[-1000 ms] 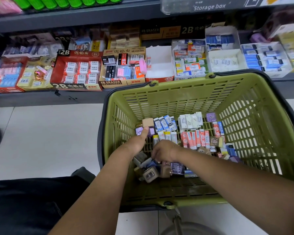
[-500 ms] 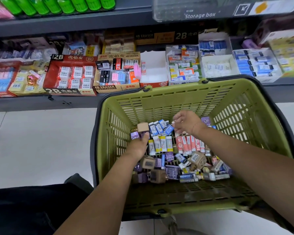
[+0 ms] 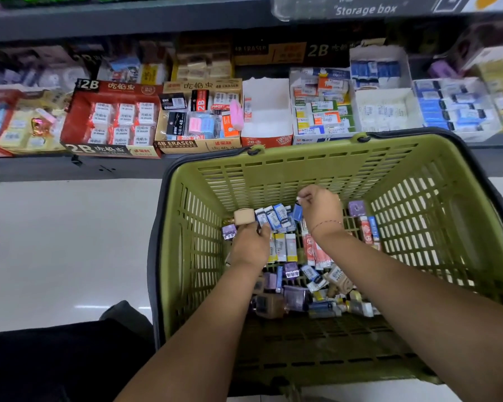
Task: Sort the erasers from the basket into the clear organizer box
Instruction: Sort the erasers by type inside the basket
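Note:
A green plastic basket (image 3: 302,175) stands on the floor in front of me, holding several small erasers. Some lie in tidy rows at the far side and others in a loose pile (image 3: 311,297) nearer to me. My right hand (image 3: 321,208) is at the far end of the rows and pinches a blue eraser (image 3: 297,212) between thumb and fingertips. My left hand (image 3: 250,245) rests at the left end of the rows, beside a tan eraser (image 3: 244,216) and a purple one (image 3: 229,231). Its fingers are tucked under and hidden.
Behind the basket a low shelf carries open cartons of erasers, among them a red 2B carton (image 3: 111,120) and a 4B carton (image 3: 198,117). A clear box labelled "Storage box" (image 3: 360,8) sits on the shelf above. Pale floor tiles (image 3: 70,242) lie to the left.
My right hand has left the near pile, reached to the far rows and taken a blue eraser. My left hand has stayed by the tan eraser.

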Tool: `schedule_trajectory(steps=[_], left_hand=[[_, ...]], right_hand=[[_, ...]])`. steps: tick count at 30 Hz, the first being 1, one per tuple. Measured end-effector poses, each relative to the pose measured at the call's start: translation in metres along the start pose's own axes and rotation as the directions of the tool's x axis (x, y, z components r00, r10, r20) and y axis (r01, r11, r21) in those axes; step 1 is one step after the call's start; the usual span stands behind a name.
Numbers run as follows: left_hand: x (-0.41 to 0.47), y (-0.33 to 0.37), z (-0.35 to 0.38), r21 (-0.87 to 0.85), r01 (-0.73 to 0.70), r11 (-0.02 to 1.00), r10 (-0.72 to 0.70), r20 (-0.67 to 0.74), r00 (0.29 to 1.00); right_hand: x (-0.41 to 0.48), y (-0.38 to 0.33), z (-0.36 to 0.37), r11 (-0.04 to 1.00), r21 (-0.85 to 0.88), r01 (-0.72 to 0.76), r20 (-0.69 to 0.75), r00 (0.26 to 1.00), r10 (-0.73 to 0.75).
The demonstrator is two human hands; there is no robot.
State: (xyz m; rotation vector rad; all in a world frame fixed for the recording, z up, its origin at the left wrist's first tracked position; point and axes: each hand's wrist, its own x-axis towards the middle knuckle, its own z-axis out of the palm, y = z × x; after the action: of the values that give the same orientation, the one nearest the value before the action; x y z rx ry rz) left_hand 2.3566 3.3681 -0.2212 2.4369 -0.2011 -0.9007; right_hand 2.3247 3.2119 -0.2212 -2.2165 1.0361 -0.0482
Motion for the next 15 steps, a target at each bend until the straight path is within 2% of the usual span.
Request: schedule_trajectory(steps=[4,11,15], left_hand=[[0.005,0.004,0.001,-0.035,0.000,0.999,0.000,-0.008,1.000],[0.008,0.002,-0.004,-0.054,0.001,0.999,0.001,0.023,1.000],[0.004,0.000,-0.004,-0.044,-0.047,0.998,0.049,0.049,0.998]], right_hand=[[0.001,-0.002,0.007,0.995,0.072,-0.071,0.091,0.994,0.064],[-0.003,-0.010,0.012,0.997,-0.075,-0.021,0.145,0.989,0.032],[0.001,-0.017,0.009,0.981,-0.193,-0.013,0.255,0.965,0.063]])
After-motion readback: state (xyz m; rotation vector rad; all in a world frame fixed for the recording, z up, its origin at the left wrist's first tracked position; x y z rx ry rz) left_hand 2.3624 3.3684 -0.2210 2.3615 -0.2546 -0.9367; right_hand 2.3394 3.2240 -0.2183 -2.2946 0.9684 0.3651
